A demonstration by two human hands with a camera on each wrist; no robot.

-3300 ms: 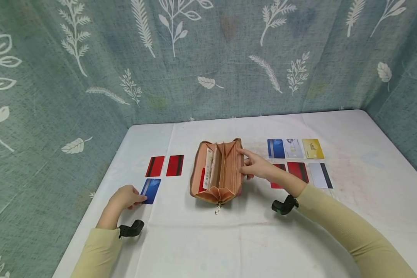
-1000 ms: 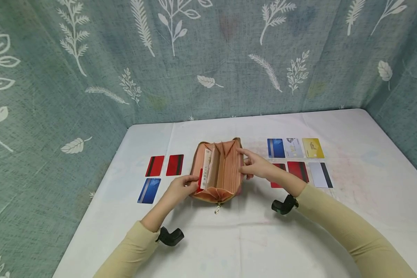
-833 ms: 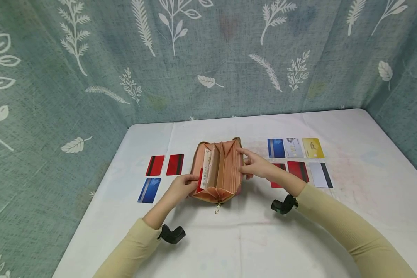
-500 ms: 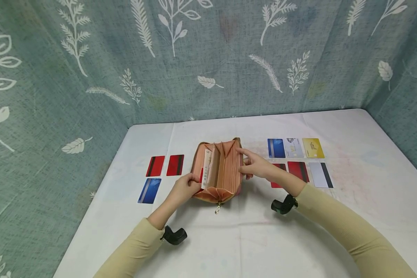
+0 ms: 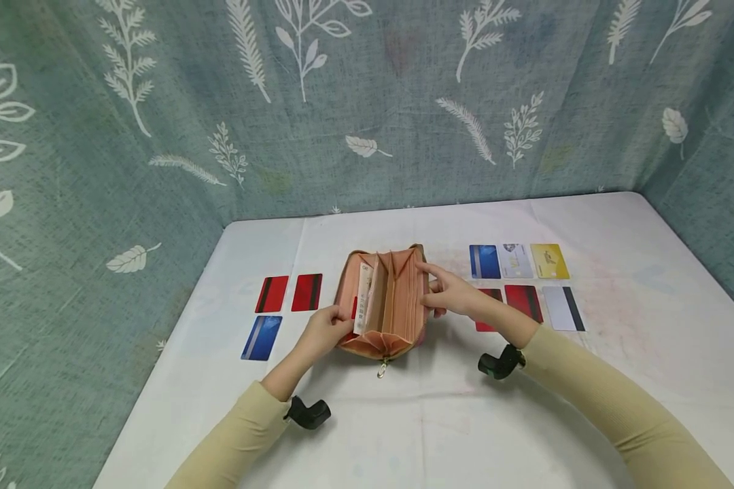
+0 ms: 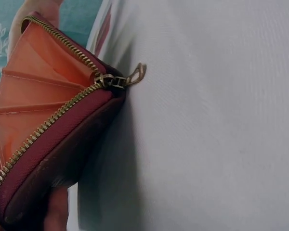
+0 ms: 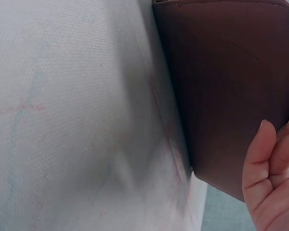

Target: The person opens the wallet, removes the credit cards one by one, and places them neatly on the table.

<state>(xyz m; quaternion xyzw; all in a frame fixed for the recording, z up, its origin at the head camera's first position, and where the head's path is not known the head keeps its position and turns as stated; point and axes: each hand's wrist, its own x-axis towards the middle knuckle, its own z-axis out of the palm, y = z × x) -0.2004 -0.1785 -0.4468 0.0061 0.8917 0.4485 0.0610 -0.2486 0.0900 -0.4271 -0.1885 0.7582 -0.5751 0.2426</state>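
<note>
The orange accordion wallet [image 5: 382,302] lay open at mid-tabletop [image 5: 440,421], zipper pull toward the near edge. The left hand [image 5: 327,329] pinched its left wall; the right hand [image 5: 452,293], fingers curled, gripped its right wall. Bare cloth stretched to the near edge.

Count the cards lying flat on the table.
9: left of the wallet, two red cards and a blue; right, blue, white, yellow, red, white striped, one red half-hidden by the right hand. Wallet holds more.
</note>
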